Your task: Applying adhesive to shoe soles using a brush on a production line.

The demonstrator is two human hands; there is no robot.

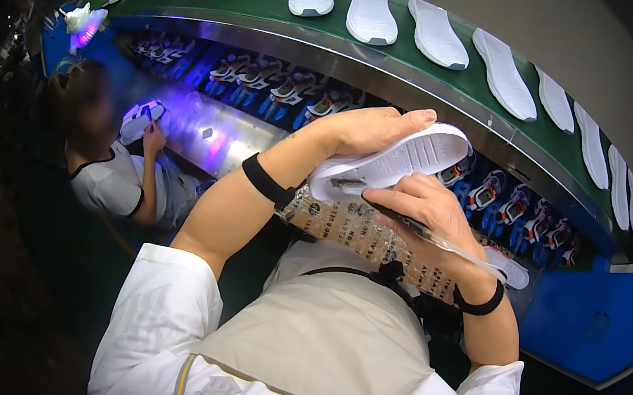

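Note:
My left hand (374, 130) grips a white shoe sole (389, 164) by its far edge and holds it tilted in front of me. Inside the sole, ribs show at the far right end. My right hand (435, 213) closes around a slim brush (408, 223) with a dark front part and a pale, see-through handle. Its dark tip lies against the inner face of the sole at the near left end. Part of the handle is hidden behind my fingers.
White soles (372, 14) lie along a green conveyor belt (274, 2) at the back. Shoe uppers (284, 92) line a lower shelf. Taped cardboard (377, 237) edges the bench before me. At left, a co-worker (114, 180) handles another sole. A blue panel (593, 319) stands right.

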